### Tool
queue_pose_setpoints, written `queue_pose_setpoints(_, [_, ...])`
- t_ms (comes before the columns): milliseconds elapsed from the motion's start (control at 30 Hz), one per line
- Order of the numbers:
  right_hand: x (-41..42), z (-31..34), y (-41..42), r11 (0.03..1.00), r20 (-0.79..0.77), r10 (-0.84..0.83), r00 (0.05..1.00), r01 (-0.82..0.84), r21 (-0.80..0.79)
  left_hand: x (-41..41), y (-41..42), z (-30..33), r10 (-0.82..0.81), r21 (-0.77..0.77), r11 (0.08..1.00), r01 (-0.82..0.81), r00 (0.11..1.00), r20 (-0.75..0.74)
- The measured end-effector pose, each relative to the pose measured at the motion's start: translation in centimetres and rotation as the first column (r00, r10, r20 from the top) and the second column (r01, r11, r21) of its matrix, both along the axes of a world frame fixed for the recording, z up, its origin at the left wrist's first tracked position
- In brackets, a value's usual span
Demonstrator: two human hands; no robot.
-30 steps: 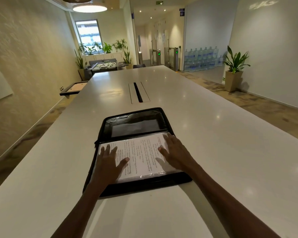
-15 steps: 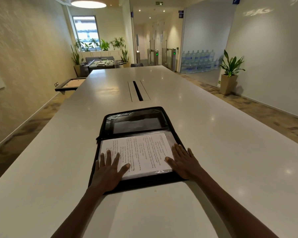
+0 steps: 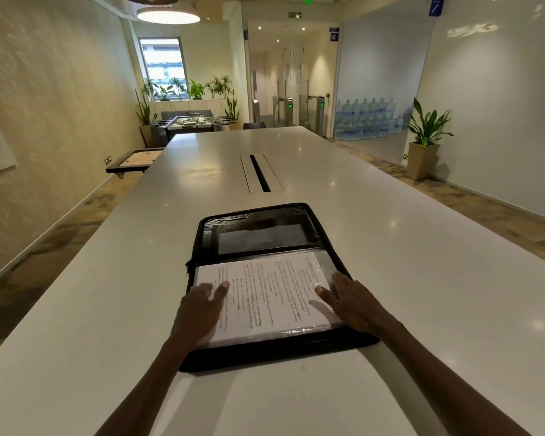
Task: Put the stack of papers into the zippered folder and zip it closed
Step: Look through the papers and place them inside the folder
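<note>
A: Biggest item first. We have one long white desk (image 3: 390, 247), glossy, with one cable slot (image 3: 260, 173) down its middle.

B: And the folder?

A: One zippered folder (image 3: 265, 350), black, lying open flat on the near end of the desk. Far half shows a dark inner pocket panel with a shiny clear window. Near half carries the papers. Zip is undone all the way round as far as we can see.

B: Papers, how many?

A: One stack of papers (image 3: 271, 297), white, top sheet printed with short lines of text we can't read. It sits inside the near half of the folder, black border showing on the near and right sides. A shiny clear plastic edge shows along its near and right margins; we can't tell if that is a sleeve or a wrap.

B: Sheet count?

A: Can't tell. Edge looks thick, so more than a few.

B: Hands?

A: Two. Left hand (image 3: 199, 313) lies palm down on the stack's left side, fingers spread loosely, gripping nothing. Right hand (image 3: 354, 302) lies flat on the stack's right edge, fingers extended, partly over the folder's border, also gripping nothing.

B: Anything else on the desk?

A: We see only those.
</note>
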State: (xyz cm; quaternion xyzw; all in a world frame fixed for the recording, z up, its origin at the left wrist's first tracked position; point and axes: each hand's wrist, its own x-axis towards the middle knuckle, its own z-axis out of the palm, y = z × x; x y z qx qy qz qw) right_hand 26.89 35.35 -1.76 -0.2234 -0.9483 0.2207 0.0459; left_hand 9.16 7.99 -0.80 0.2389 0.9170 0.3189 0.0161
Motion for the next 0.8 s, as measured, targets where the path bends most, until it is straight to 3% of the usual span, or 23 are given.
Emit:
queue_pose_setpoints(133, [-2.9, 3.1, 0.9, 0.994, -0.147, -0.034, 0.989, 0.019, -0.108, -3.8, 0.6, 2.1, 0.137, 0.241, 0.962, -0.133, 0.991, -0.002])
queue_pose_setpoints(300, [-6.3, 6.0, 2.9, 0.943, -0.298, -0.184, 0.937, 0.082, -0.323, -8.7, 1.4, 4.4, 0.191, 0.425, 0.872, -0.243, 0.968, 0.162])
queue_pose_setpoints(500, [-10.1, 5.1, 6.4, 0.777, -0.260, -0.400, 0.879, 0.175, -0.605, -13.4, 2.6, 4.4, 0.193, 0.420, 0.857, -0.298, 0.942, 0.274])
queue_pose_setpoints(667, [-12.0, 4.5, 7.9, 0.693, -0.198, -0.444, 0.874, 0.195, -0.694, -16.3, 4.0, 3.7, 0.241, 0.365, 0.821, -0.440, 0.846, 0.476])
queue_pose_setpoints(800, [-13.4, 4.6, 9.0, 0.617, -0.174, -0.468, 0.866, 0.179, -0.766, -17.6, 5.0, 3.1, 0.133, 0.415, 0.766, -0.492, 0.752, 0.646])
